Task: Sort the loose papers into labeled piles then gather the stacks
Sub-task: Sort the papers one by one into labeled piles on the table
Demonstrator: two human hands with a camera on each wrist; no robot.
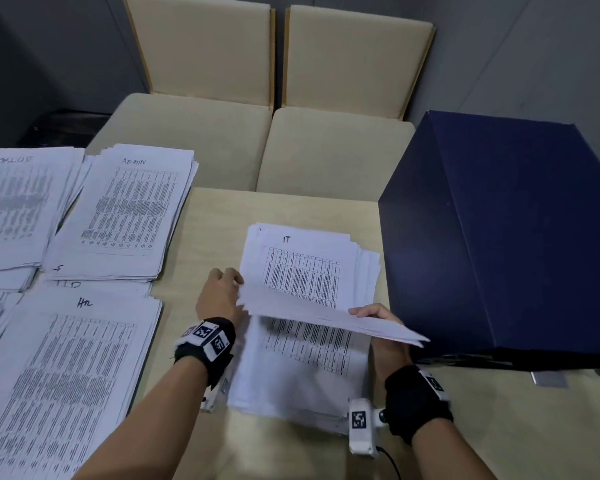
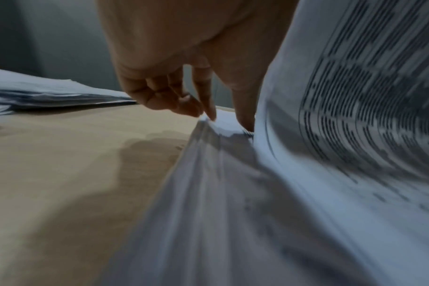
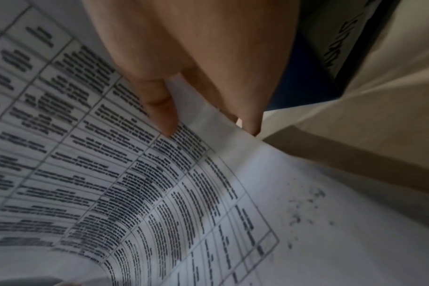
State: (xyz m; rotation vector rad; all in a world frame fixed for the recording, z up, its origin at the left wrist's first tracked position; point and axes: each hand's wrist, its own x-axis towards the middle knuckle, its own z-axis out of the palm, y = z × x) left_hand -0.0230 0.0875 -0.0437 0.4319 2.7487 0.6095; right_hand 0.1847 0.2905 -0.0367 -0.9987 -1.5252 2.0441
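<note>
The pile marked IT lies mid-table on the tan table. Its near end is raised as a thick bundle of printed sheets over the lower sheets. My left hand grips the bundle's left edge. In the left wrist view the left hand has its thumb under the curled-up sheets and a fingertip on the stack's corner. My right hand pinches the right edge. The right wrist view shows the right hand with its thumb on the printed sheet and its fingers behind it.
Piles marked ADMIN and HR lie to the left, with another pile at the far left. A dark blue box stands against the IT pile's right side. Two beige chairs face the far table edge.
</note>
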